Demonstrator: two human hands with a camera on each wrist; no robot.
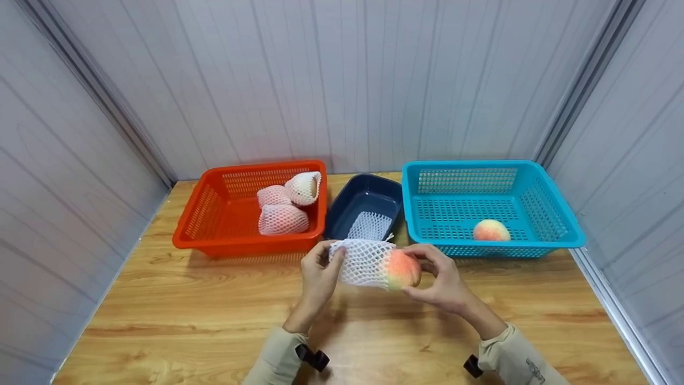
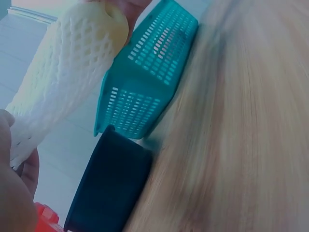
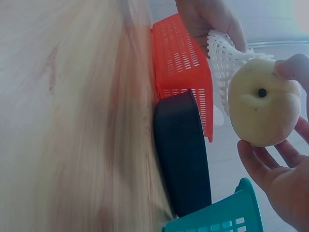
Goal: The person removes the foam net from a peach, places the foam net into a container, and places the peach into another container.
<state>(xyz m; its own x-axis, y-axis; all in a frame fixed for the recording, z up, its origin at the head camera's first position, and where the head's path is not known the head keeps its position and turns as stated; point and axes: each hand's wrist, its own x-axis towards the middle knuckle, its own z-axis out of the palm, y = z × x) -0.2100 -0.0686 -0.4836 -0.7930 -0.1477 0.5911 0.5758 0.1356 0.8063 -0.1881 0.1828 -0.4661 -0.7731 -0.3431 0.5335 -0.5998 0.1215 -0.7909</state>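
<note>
In the head view, one end of a tubular white foam-net sleeve (image 1: 363, 262) is pinched by the left hand (image 1: 319, 272), while a round red-and-yellow peach (image 1: 404, 269), seated in the sleeve's 3 o'clock end, is grasped by the thumb and fingers of the right hand (image 1: 446, 283), the nearer one. The sleeve's long axis is laid from 9 to 3 o'clock. Just beyond, at 12, an oblong navy tray (image 1: 364, 198) is flanked by a rectangular orange basket (image 1: 251, 247) at 10 and a rectangular turquoise basket (image 1: 449, 214) at 2; open wood-grain worktop (image 1: 379, 347) is found at 6. In the left wrist view, the sleeve is slanted from 8 o'clock towards the peach at 11. In the right wrist view, the peach's bare end is held at 3, its net at its 10 o'clock side.
</note>
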